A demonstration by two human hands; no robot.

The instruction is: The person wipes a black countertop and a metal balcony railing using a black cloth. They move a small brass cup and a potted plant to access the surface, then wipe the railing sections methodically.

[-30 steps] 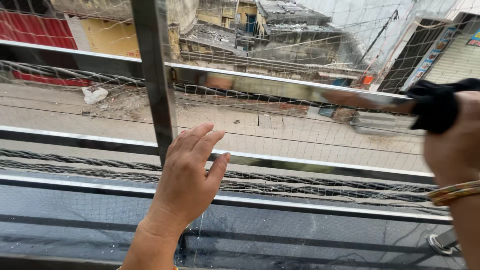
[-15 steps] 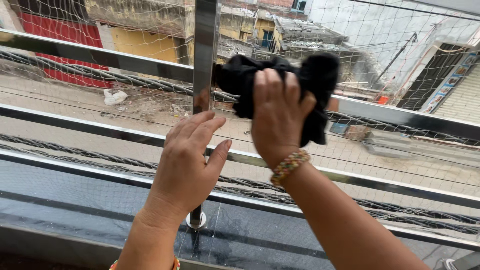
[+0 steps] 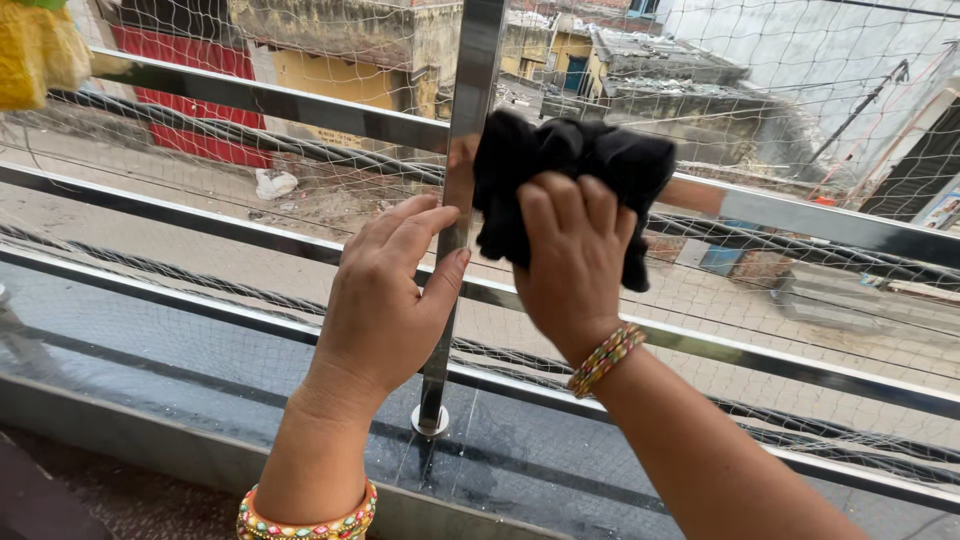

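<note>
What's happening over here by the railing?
A person is at a shiny steel balcony railing. The right hand presses a bunched black cloth against the upright steel post, just where the post meets a horizontal rail. The left hand rests flat against the same post lower down. Both wrists wear beaded bangles. A thin net hangs behind the rails, with a street and buildings beyond.

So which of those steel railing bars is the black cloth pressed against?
The upright post; the right hand holds the black cloth against its side, while the other bars run horizontally.
</note>
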